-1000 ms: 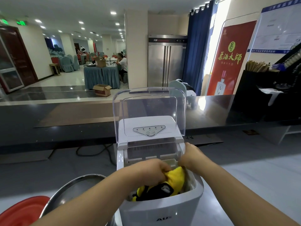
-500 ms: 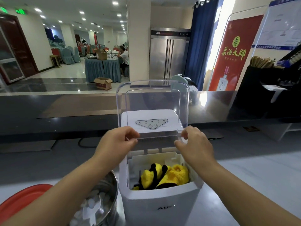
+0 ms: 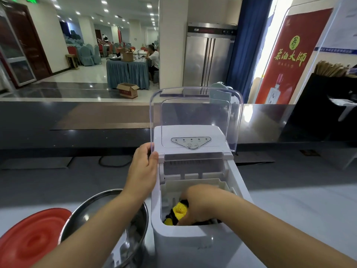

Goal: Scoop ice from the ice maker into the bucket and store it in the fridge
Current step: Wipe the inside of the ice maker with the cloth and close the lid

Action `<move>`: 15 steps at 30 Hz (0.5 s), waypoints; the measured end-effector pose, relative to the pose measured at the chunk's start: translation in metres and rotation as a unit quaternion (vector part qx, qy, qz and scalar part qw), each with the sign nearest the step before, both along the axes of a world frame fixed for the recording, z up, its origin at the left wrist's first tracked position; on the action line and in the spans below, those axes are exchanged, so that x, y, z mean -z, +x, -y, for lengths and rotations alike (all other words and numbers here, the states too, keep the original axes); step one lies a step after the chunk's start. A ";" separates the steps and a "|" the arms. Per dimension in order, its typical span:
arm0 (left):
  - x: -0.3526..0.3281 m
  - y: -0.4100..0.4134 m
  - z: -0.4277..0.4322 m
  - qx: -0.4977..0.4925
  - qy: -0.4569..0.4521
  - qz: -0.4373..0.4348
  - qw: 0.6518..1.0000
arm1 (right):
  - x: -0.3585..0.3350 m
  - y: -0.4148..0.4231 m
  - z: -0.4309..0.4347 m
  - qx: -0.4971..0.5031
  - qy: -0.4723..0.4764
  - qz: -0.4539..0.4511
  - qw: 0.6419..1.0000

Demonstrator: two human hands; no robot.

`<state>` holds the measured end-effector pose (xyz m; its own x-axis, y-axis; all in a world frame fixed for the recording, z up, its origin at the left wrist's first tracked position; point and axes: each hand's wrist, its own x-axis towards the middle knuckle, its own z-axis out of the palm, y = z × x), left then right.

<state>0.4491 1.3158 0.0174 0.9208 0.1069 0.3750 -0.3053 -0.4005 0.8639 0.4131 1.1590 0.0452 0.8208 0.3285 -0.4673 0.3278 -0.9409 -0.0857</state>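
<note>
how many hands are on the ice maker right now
2. The left hand grips the left edge of the raised clear lid; the right hand reaches down into the ice maker, touching a yellow-and-black cloth.

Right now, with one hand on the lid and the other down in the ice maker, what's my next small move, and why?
Probably lift the yellow-and-black cloth out. The right hand seems to grip it inside the ice maker, no ice shows around it, and the left hand grips the raised clear lid, leaving the opening free.
</note>
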 end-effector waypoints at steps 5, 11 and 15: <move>0.006 -0.001 0.007 0.016 -0.049 -0.039 0.998 | 0.017 0.003 -0.006 -0.106 -0.071 0.083 0.988; 0.005 -0.001 0.006 0.036 -0.067 -0.031 0.997 | 0.011 0.005 0.019 -0.072 0.063 0.033 0.995; 0.007 -0.003 0.005 0.034 -0.068 -0.006 0.997 | -0.009 0.007 0.045 0.008 0.205 -0.030 0.978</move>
